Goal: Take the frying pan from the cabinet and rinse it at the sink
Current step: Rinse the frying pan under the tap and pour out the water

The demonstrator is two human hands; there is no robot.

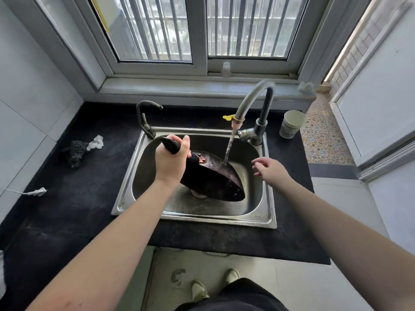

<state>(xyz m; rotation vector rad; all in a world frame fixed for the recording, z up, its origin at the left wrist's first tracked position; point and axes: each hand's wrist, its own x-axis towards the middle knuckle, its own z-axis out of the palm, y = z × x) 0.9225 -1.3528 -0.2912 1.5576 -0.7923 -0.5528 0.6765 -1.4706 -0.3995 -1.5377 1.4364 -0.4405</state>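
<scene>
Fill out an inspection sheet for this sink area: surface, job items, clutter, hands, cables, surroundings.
Surface: black countertop around a steel sink.
Job's things: frying pan held tilted in the basin; water stream from the tall faucet lands on it.
Clutter: dark scrubber and crumpled white scrap left of the sink; paper cup on the right; small bottle on the windowsill.
Grippers: left hand grips the pan handle; right hand over the basin, fingers relaxed, holding nothing.
Cables: white cord with plug on the counter's left edge.
Surroundings: barred window, a smaller second tap, tiled walls.
</scene>
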